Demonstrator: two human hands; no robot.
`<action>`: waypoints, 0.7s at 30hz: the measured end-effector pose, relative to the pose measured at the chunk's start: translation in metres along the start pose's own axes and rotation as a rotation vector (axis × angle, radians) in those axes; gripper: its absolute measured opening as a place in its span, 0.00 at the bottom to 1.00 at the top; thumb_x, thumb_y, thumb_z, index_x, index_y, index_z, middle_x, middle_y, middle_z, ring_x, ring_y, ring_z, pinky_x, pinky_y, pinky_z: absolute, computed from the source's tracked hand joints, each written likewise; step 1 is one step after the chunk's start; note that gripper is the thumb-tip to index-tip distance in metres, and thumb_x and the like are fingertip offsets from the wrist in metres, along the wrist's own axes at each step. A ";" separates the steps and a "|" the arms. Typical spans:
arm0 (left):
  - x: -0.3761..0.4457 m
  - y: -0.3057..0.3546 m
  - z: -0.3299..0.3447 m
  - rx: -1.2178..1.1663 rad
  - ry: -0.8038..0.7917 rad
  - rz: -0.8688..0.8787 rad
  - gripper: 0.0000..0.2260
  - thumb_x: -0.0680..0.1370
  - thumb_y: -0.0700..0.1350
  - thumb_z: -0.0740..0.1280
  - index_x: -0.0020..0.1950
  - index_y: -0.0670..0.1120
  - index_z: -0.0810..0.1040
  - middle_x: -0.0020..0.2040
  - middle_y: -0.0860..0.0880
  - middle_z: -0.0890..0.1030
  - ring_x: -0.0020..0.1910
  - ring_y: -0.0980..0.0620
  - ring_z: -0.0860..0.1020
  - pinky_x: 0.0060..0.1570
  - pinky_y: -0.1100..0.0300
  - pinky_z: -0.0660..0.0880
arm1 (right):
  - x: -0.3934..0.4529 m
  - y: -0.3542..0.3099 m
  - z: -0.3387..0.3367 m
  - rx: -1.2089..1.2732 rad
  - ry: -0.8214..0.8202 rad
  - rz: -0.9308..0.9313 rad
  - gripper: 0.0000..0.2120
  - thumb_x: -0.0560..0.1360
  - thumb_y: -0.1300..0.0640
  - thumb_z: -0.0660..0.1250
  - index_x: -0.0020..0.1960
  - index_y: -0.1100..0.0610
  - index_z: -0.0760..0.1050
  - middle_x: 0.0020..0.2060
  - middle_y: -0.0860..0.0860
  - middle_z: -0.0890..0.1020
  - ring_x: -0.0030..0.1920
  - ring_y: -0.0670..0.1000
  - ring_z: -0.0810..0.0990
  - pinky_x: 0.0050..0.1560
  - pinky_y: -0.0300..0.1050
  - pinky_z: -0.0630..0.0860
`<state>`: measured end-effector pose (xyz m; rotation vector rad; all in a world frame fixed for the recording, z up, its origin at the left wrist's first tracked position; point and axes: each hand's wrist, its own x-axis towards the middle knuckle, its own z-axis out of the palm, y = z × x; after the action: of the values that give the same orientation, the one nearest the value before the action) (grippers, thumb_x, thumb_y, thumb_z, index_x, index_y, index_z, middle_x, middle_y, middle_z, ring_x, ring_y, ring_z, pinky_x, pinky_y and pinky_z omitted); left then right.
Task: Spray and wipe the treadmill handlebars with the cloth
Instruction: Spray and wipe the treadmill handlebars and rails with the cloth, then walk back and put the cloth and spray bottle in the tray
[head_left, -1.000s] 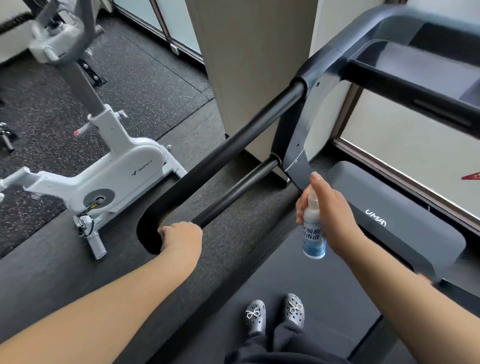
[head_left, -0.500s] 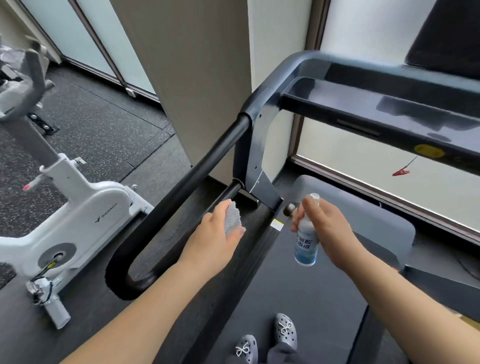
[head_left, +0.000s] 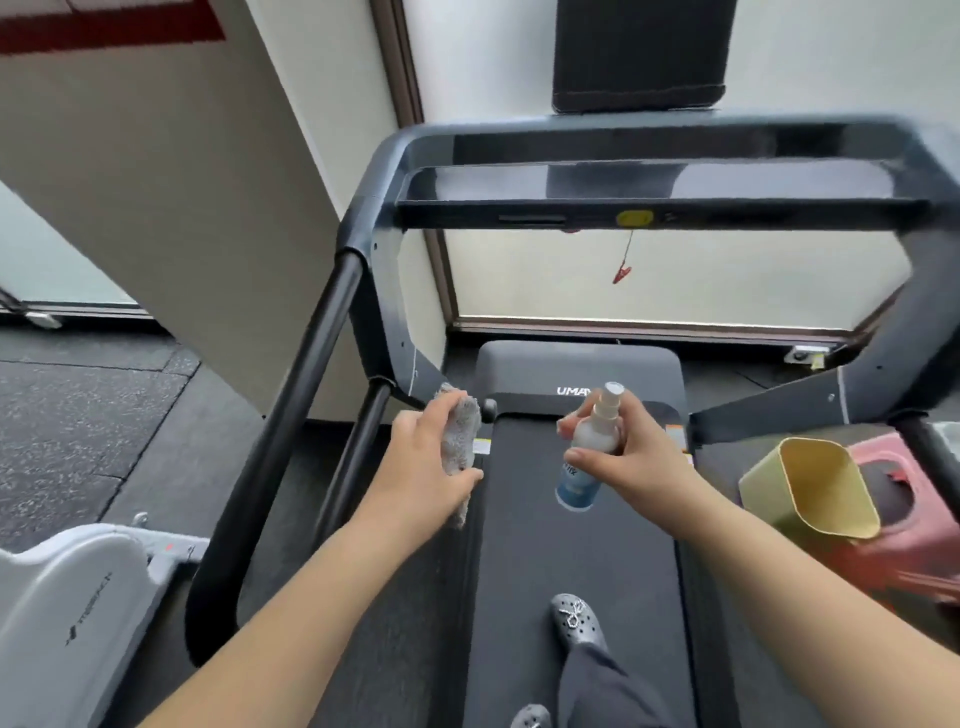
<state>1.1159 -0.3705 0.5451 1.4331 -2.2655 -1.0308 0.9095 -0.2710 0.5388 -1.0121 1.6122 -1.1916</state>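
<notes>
My left hand (head_left: 423, 467) holds a folded grey cloth (head_left: 462, 436) in the air, just right of the black left handlebar (head_left: 291, 415) and apart from it. My right hand (head_left: 631, 457) grips a small white spray bottle (head_left: 589, 449) with a blue label, nozzle up, over the treadmill belt (head_left: 571, 561). The dark console crossbar (head_left: 660, 202) spans the top of the frame. At the far right, only the start of the right handlebar (head_left: 930, 447) shows.
A yellow bin (head_left: 810, 488) lies tilted on a pink stool (head_left: 904, 499) right of the belt. A white exercise bike (head_left: 67, 608) stands at the lower left. A beige pillar (head_left: 171, 208) rises beyond the left handlebar. My grey clogs (head_left: 576, 621) stand on the belt.
My left hand has come off the end of the left handlebar and moved right with the cloth. The view has swung right to face the console; the bottle stays in my right hand.
</notes>
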 end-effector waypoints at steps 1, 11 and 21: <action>-0.004 0.004 0.004 0.001 -0.007 0.036 0.33 0.71 0.43 0.73 0.71 0.58 0.62 0.58 0.51 0.63 0.47 0.62 0.68 0.39 0.85 0.62 | -0.012 0.004 -0.002 -0.002 0.031 0.009 0.17 0.71 0.66 0.72 0.49 0.48 0.71 0.50 0.52 0.83 0.55 0.54 0.81 0.59 0.54 0.77; -0.042 0.068 0.075 0.136 -0.271 0.304 0.29 0.70 0.48 0.74 0.68 0.56 0.67 0.60 0.53 0.70 0.55 0.58 0.69 0.60 0.64 0.64 | -0.137 0.028 -0.054 0.047 0.353 0.031 0.22 0.65 0.59 0.75 0.48 0.34 0.75 0.48 0.53 0.83 0.48 0.48 0.81 0.55 0.50 0.79; -0.123 0.171 0.182 0.176 -0.542 0.569 0.27 0.73 0.48 0.72 0.67 0.62 0.65 0.59 0.54 0.66 0.50 0.55 0.72 0.50 0.65 0.65 | -0.305 0.077 -0.126 0.084 0.703 0.099 0.20 0.68 0.66 0.75 0.54 0.48 0.76 0.50 0.47 0.85 0.51 0.51 0.82 0.50 0.37 0.77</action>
<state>0.9566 -0.1423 0.5507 0.4998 -2.9457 -1.1297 0.8709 0.0662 0.5372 -0.4604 2.0856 -1.6383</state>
